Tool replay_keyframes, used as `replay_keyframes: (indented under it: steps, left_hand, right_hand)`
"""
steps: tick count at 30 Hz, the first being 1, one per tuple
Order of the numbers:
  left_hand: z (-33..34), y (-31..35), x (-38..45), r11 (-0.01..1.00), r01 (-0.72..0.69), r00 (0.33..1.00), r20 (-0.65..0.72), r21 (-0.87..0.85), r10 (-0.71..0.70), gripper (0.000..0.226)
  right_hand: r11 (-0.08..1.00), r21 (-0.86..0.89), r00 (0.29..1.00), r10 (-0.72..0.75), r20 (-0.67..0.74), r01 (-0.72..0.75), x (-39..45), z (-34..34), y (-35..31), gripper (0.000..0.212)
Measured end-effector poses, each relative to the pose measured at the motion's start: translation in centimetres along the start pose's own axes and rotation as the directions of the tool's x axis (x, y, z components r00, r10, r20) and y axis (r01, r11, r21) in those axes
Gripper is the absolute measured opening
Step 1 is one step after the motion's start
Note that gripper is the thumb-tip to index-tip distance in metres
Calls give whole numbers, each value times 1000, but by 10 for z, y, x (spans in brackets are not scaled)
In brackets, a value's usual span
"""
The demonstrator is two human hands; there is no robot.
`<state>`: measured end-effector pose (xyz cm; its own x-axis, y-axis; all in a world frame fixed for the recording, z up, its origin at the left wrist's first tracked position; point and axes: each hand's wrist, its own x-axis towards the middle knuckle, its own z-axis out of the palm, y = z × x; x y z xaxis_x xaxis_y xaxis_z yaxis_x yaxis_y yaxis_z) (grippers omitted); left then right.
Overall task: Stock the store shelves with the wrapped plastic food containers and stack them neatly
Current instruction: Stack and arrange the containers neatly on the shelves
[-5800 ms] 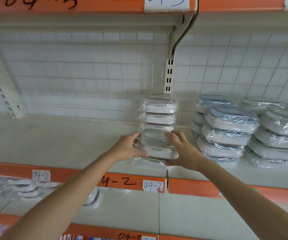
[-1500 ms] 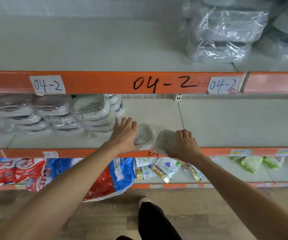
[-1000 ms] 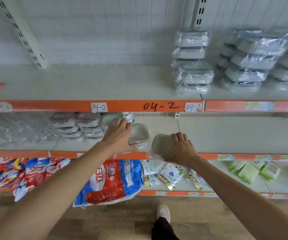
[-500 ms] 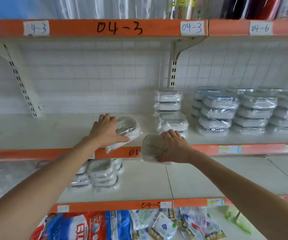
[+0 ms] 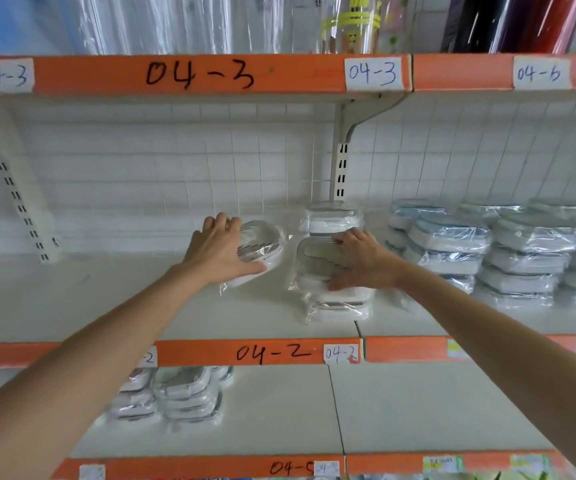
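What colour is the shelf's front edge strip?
Orange front strip, clearest in the head view.

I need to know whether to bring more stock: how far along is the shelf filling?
Done: several wrapped stacks already sit at the right of the 04-2 shelf. In hand: the left hand holds one container tilted above the shelf, and the right hand sets another on a short stack. Left: more containers wait on the shelf below, and the shelf's left side is bare.

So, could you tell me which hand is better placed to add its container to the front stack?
Right. The right hand holds its container directly over the front stack; the left hand's container is off to the side.
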<state>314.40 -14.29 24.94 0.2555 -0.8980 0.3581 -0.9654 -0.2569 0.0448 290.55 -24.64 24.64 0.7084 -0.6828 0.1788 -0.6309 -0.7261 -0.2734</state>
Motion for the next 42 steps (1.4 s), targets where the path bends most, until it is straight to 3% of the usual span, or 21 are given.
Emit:
replay_keyframes:
  steps: [6, 11, 20, 26, 31, 38, 42]
  left_hand:
    - [1, -1, 12, 986, 79, 996, -33, -147, -84, 90]
    - [-2, 0, 17, 966, 103, 993, -28, -237, -113, 86]
    - [-7, 45, 34, 940, -108, 994, -51, -323, 97, 76]
    - [-3, 100, 62, 927, -238, 970, -22, -290, 242, 72]
    - [26, 130, 73, 924, -285, 932, 153, -256, 330, 92]
    - [38, 103, 59, 869, -121, 966, 144, -479, 213, 101]
    - [54, 94, 43, 800, -3, 993, 92, -599, 73, 95]
  right_hand:
    - [994, -102, 998, 39, 45, -34, 39, -18, 26, 94]
    - [998, -53, 966, 55, 253, -43, 46, -1, 49, 93]
    - [997, -68, 961, -28, 276, 49, 47, -9, 62, 106]
    - [998, -37, 975, -41, 219, 50, 30, -55, 81, 106]
    - [998, 0, 987, -69, 148, 69, 21, -49, 89, 103]
    - [990, -90, 994, -107, 34, 110, 22, -18, 90, 92]
    - [990, 42, 991, -133, -8, 133, 24, -11, 88, 88]
